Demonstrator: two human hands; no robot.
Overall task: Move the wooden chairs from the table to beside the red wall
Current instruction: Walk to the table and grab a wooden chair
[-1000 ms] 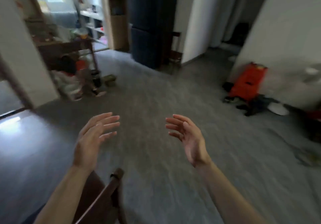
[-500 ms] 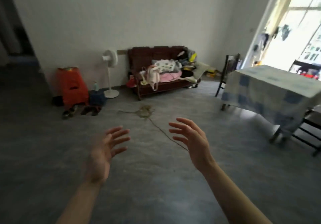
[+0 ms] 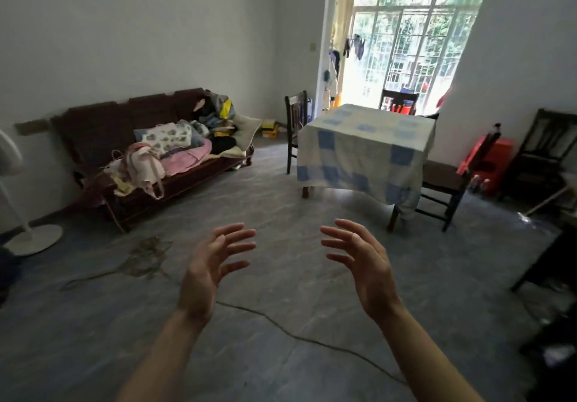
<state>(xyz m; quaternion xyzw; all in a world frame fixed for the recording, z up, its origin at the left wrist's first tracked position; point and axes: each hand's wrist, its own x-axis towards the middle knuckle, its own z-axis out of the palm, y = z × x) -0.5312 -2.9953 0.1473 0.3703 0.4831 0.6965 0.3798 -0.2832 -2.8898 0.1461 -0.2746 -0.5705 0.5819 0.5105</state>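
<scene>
chairs are the goal, yet the left hand point(image 3: 215, 264) and right hand point(image 3: 363, 264) hang empty at mid-frame, fingers spread, palms facing each other, well apart from any seat. outward at about 1 o'clock sits the table point(image 3: 368, 139) under its checked cloth; the nearest chair point(image 3: 449, 180) is tucked at its right side, around 2 o'clock, so the right hand is nearer. a second chair point(image 3: 295, 127) stands at the table's left edge near 12 o'clock, a third point(image 3: 398, 102) behind it.
</scene>
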